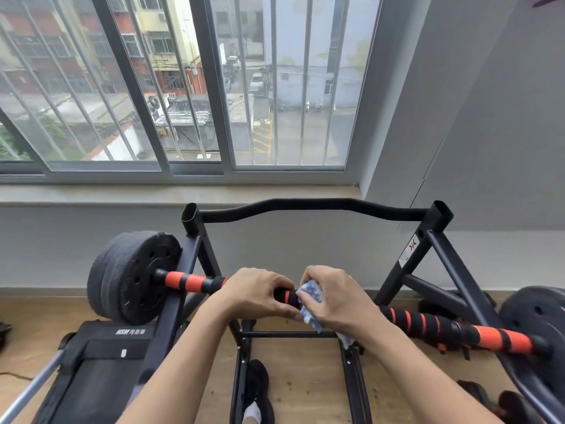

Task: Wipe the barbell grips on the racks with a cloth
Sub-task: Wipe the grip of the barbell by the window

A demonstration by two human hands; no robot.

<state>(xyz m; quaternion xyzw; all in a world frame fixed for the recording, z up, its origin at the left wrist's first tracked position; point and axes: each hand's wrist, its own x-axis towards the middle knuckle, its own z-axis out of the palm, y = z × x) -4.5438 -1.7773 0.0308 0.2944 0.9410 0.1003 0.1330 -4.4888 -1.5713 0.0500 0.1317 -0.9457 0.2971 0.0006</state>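
Under a barred window (pixel 189 84) and grey wall, a black rack (pixel 440 240) on the wood floor carries the barbell (pixel 428 324) across its arms, which puts the bar at a handy height. The left hand (pixel 256 290) curls round the black-and-orange foam grip, probably to stop it rolling. Just beside it, the right hand (pixel 339 296) clamps a crumpled blue-and-white cloth (pixel 310 296) around the bar.

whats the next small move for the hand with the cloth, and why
Probably slide the right hand, which grips the cloth around the bar, rightward along the striped grip. That stretch lies uncovered beyond the cloth, and the left hand grips the bar beside it, blocking the other way.
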